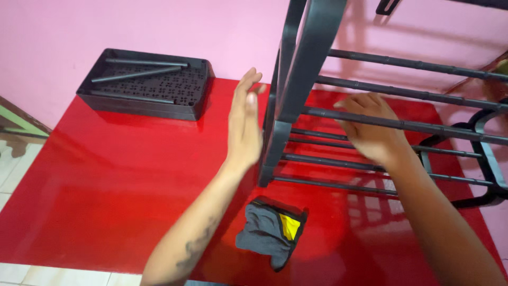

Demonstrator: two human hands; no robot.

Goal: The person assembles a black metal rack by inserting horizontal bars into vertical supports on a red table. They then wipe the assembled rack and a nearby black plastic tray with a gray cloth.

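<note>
A black plastic rack [296,100] with several horizontal rods stands on the glossy red mat [121,175]. My left hand [244,123] is flat and upright, fingers together, just left of the rack's black side panel, close to it or touching it. My right hand [370,130] reaches between the rods, its fingers curled around one black rod [450,130] near the panel.
A black perforated tray [145,83] holding three loose black rods sits at the back left against the pink wall [132,26]. A crumpled grey, black and yellow cloth [272,233] lies on the mat near my forearms. Pale floor tiles [10,164] border the mat on the left.
</note>
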